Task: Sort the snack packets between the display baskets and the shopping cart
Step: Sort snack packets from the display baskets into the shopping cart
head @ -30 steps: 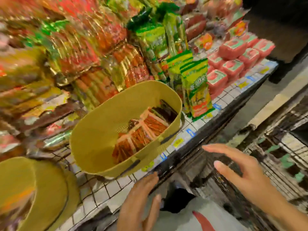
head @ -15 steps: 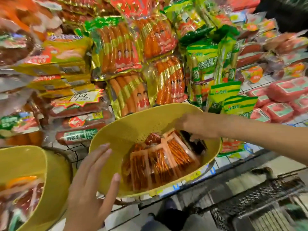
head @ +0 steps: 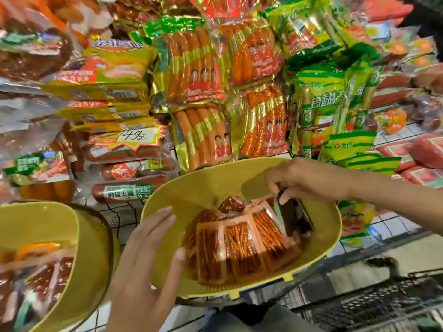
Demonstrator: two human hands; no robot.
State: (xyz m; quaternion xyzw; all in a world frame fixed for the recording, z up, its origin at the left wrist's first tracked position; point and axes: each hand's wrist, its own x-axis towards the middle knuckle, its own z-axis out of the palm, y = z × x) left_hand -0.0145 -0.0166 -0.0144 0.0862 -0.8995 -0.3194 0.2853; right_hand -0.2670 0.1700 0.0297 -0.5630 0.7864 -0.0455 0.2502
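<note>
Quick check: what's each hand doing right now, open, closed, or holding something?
Left hand: open, fingers straight, against the near rim of the yellow basket.
Right hand: closed, pinching a dark packet in that basket.

One wide-angle camera on the person's head looks forward and down, very near a yellow display basket [head: 191, 188] at centre; sausage packs [head: 203, 140] fill the far side, the shopping cart [head: 383, 305] shows near right.
</note>
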